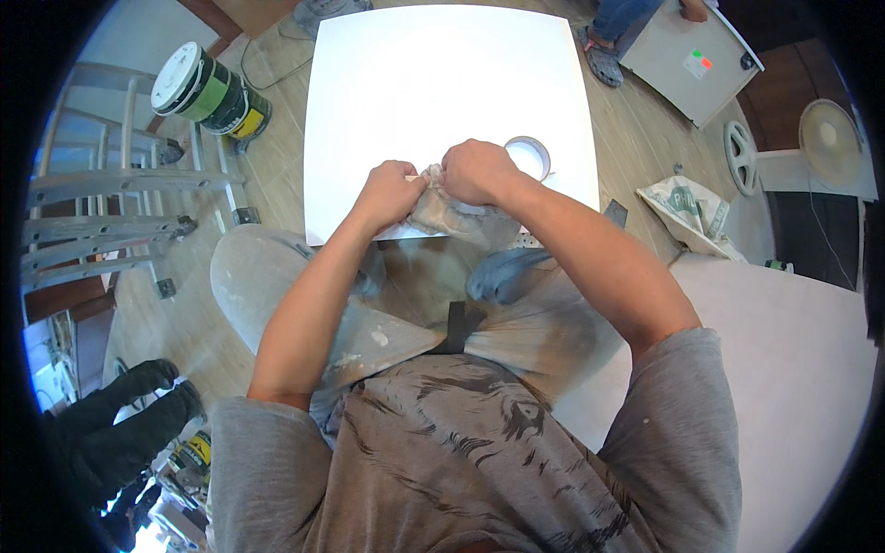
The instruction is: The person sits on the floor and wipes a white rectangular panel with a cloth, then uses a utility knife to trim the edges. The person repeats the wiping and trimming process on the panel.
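Observation:
Both my hands grip the bunched top of a crumpled, translucent plastic bag (447, 219) at the near edge of a white tabletop (433, 83). My left hand (392, 194) is closed with the thumb pressed against the gathered plastic. My right hand (479, 172) is closed on the other side of the same bunch, its fingertips partly hidden. The bag hangs below my hands, over the edge; what it holds cannot be made out. Just beyond my right wrist a roll of tape (529, 158) lies flat on the white top.
To the left stand an aluminium ladder (129, 184) and a lidded bucket (207, 92). At the far right, a person's foot in a clog (604, 64) is beside a grey panel (687, 60). A white sack (690, 214) lies right of the table. Another person's dark-clothed legs (120, 424) show at lower left.

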{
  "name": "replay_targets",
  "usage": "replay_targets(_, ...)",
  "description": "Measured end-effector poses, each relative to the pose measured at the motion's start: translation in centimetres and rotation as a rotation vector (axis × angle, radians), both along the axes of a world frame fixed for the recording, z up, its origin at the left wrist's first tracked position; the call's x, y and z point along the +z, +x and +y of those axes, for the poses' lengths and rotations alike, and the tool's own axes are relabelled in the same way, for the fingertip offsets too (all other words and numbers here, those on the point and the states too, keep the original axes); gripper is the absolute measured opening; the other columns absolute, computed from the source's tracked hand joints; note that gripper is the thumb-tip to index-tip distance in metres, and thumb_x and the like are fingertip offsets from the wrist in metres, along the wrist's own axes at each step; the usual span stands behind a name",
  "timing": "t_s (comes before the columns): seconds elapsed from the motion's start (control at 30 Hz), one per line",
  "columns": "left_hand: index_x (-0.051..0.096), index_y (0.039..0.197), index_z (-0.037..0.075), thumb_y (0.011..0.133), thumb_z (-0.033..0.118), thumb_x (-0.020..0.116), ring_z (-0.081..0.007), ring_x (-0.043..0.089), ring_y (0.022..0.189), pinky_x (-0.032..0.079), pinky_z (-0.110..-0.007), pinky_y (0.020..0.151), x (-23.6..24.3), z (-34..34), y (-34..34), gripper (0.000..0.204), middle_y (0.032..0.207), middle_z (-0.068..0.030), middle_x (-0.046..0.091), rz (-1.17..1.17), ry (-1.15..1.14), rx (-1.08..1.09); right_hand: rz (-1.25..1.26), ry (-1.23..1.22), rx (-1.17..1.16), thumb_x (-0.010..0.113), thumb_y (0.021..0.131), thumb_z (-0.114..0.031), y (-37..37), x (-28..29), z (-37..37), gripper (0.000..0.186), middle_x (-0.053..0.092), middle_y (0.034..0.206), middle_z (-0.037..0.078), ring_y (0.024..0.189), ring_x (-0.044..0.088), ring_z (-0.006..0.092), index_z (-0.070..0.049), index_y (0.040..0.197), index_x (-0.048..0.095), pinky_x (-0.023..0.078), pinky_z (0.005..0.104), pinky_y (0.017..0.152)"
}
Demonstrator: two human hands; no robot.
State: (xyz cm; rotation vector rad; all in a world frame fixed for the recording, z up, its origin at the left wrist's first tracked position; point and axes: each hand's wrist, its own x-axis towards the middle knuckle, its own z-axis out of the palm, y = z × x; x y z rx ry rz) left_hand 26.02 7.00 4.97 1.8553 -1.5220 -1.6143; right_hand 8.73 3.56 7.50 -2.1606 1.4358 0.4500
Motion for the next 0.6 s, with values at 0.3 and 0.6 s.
replay_targets(0.3, 0.065, 0.085, -0.003, 0.1, 0.019, 0.061, -0.0143, 0.053, 0.047, 0.044, -0.032, 0.046, -0.7, 0.3, 0.0, 0.026, 0.061, -0.0061, 0.059, 0.043, -0.009, 0.051, 0.053, -0.081, 0.085, 0.062, 0.089, -0.024, 1.2, 1.0, 0.6, 0.028, 0.076, 0.103, 0.02, 0.097, 0.074, 0.0339, -0.004, 0.099, 0.078, 0.058, 0.0427, 0.085)
replay_targets(0.6, 0.064, 0.093, -0.001, 0.102, 0.02, 0.062, -0.0126, 0.055, 0.05, 0.046, -0.03, 0.047, -1.3, 0.2, 0.8, 0.023, 0.066, -0.0039, 0.06, 0.217, 0.099, 0.077, -0.184, 0.15, 0.001, 0.06, 0.099, -0.035, -2.0, -1.9, -1.6, 0.037, 0.075, 0.101, 0.018, 0.097, 0.07, 0.0311, -0.003, 0.109, 0.075, 0.053, 0.0437, 0.087)
